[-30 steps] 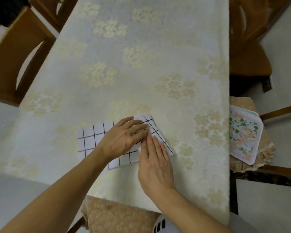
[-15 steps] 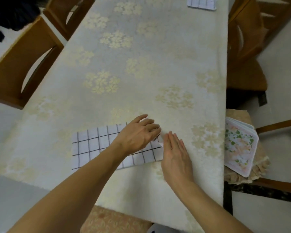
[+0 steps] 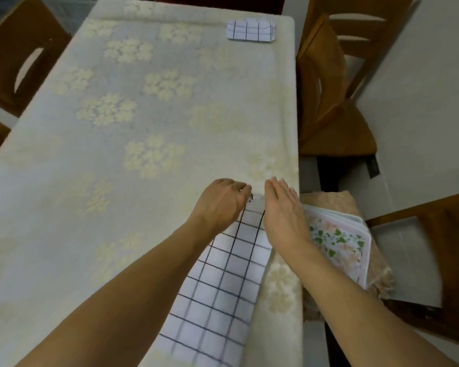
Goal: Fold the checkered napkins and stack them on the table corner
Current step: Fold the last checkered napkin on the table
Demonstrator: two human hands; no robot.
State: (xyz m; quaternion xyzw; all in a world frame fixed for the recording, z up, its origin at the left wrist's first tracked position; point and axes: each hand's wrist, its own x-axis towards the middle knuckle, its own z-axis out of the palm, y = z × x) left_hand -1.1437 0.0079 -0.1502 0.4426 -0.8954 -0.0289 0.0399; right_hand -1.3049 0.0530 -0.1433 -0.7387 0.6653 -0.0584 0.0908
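Mid-fold: my left hand (image 3: 220, 201) pinches the far end of the checkered napkin (image 3: 223, 287) by the table's (image 3: 64, 154) right edge, right hand (image 3: 284, 210) flat, fingers straight; next, crease, carry to folded napkin (image 3: 251, 31) at far corner.

Two checkered napkins: one under hands (image 3: 223, 282), one folded at far corner (image 3: 251, 31). Two hands: left (image 3: 220, 205), right (image 3: 284, 210). One table (image 3: 117, 154).

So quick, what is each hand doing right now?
Left hand: fingers curled, pinching the checkered napkin at its far end.
Right hand: open, flat, holding nothing.
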